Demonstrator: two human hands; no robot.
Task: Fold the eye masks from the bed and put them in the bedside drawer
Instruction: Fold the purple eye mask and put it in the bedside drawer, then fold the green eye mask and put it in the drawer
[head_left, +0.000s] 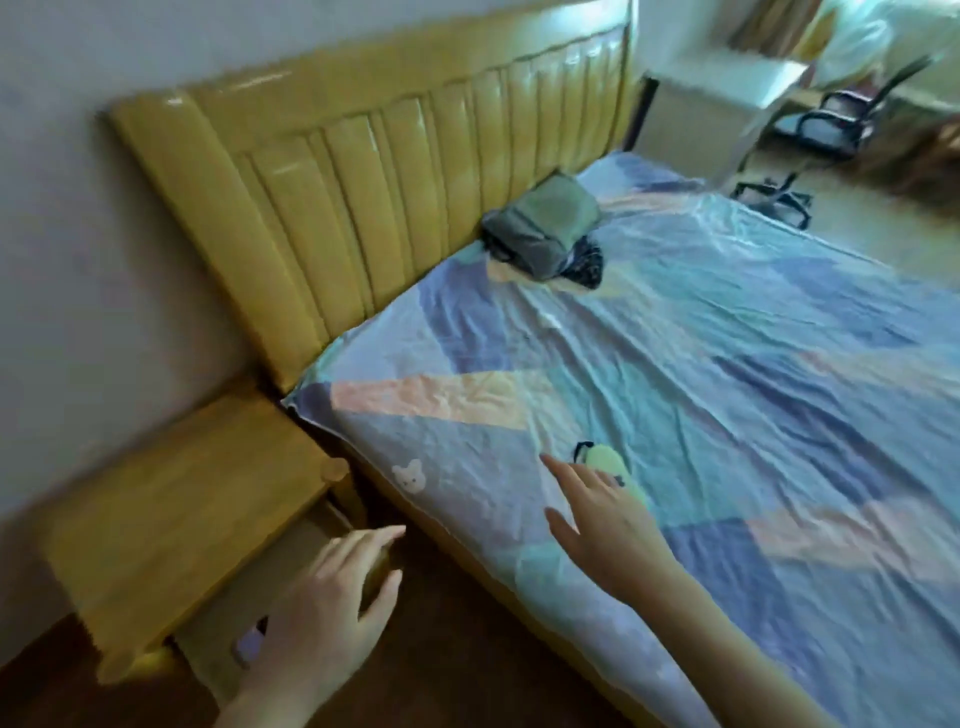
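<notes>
Head camera looks down across the near corner of the bed (675, 364), whose patchwork sheet of blue, teal and peach is creased all over. At about 5 o'clock from the middle of the view, a pale green eye mask (605, 460) with a dark strap lies on the sheet close to the bed's near edge. The right hand (597, 525) reaches over it with fingers spread and palm down, empty; its fingertips cover part of the mask, though whether they press on it I cannot tell. At 7 o'clock, the left hand (332, 597) hangs loosely open, gripping nothing, in front of the wooden bedside cabinet (171, 509). Below the cabinet top the drawer (249, 587) stands pulled out, and something pale lilac (252, 644) shows beside the wrist, too blurred to name. Up at 12 o'clock, a grey-green bag (545, 223) rests on the sheet against the padded yellow headboard (363, 182), with dark patterned cloth (587, 265) tucked beside it. A chair (831, 119) stands at 2 o'clock beyond the bed.
</notes>
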